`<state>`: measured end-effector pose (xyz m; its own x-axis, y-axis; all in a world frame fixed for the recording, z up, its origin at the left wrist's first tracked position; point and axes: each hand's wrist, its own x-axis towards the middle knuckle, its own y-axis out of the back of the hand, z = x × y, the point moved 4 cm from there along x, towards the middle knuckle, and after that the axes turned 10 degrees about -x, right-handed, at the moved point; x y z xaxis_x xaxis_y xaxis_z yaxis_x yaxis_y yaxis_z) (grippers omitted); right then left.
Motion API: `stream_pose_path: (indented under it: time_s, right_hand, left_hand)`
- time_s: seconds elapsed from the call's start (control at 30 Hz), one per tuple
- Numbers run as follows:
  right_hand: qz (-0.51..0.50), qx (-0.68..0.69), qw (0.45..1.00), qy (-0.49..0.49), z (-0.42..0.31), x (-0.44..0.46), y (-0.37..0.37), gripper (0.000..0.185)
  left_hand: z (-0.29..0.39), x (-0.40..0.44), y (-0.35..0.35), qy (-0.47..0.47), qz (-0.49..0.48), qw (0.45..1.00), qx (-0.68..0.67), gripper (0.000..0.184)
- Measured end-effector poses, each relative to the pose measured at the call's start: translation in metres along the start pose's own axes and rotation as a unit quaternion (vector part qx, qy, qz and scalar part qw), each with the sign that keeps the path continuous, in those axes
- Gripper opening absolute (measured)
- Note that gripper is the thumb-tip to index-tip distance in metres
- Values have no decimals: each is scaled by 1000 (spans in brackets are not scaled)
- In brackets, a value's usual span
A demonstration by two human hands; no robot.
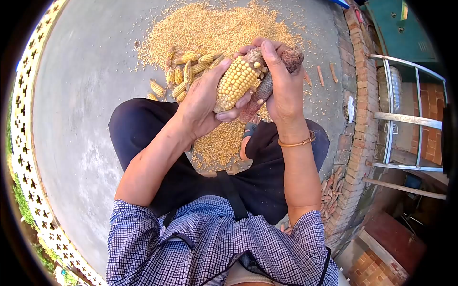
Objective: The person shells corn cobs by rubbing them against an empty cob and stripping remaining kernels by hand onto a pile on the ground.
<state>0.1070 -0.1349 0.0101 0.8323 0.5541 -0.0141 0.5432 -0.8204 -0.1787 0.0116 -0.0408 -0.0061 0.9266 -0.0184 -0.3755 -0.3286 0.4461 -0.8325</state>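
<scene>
In front of my knees, my left hand (202, 97) is closed around an ear of corn (234, 82). Yellow kernels cover most of the ear, while its upper end looks stripped, with a few loose kernels there. My right hand (286, 90) grips a mostly bare, reddish-grey corncob (264, 89), tilted and pressed against the ear's stripped side. The right thumb lies across the top of the cob; the other fingers are partly hidden behind it. Beyond the left hand, several unshelled ears (188, 71) lie at the near edge of a kernel pile (205, 28).
More loose kernels (217, 148) are spread between my legs on the concrete floor (81, 105). Bare cobs (331, 190) are heaped at the right, beside a low brick edge (365, 119). Past it stands a metal ladder-like frame (403, 117). A perforated wall (28, 157) bounds the left.
</scene>
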Motion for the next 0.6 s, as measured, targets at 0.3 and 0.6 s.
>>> stream_pose_path:
  time_s: [0.3,0.6]
  right_hand:
    - [66,-155,972,162,3,-11,-21,24]
    - [86,-79,990,74,-10,-4,-4,25]
  left_hand:
    - [0,5,7,-219,82,896,377,53]
    - [2,0,1,-103,21,947,305,63]
